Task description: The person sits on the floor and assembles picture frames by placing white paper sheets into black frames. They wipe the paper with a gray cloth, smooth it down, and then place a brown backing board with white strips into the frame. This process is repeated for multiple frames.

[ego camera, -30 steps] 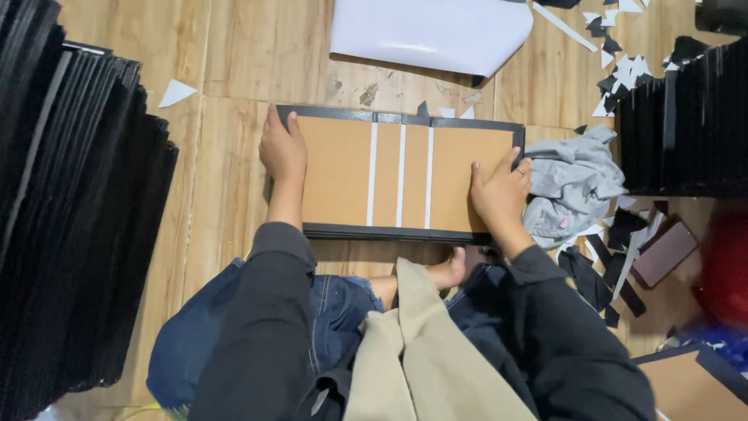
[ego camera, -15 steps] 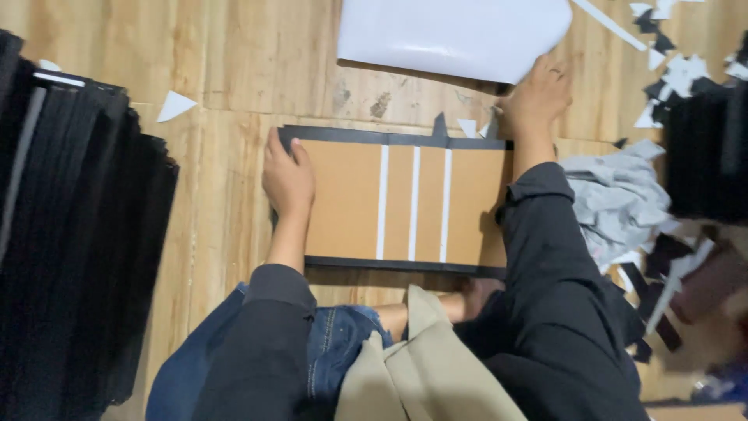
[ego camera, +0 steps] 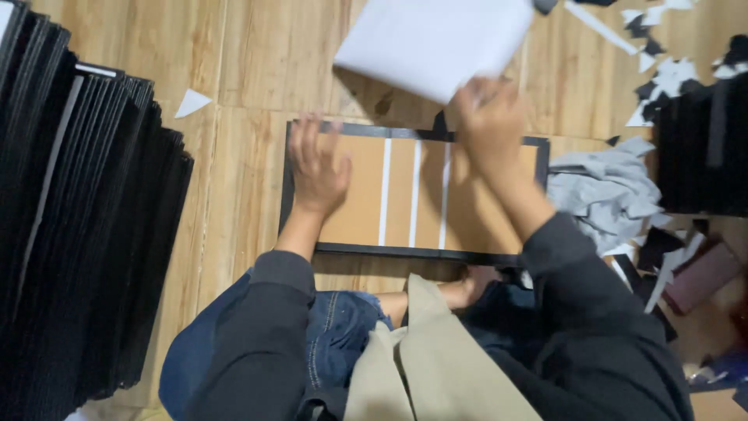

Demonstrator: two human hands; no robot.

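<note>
We saw a brown board panel, black-edged with three white stripes, lying flat on the wooden floor. Our left hand pressed open on the panel's left end. Our right hand, blurred, gripped a white sheet lifted above the panel's far edge. Black covers were stacked left of the panel.

Matt brown cardboard panel, smooth white paper sheet, wood-grain floor
</note>
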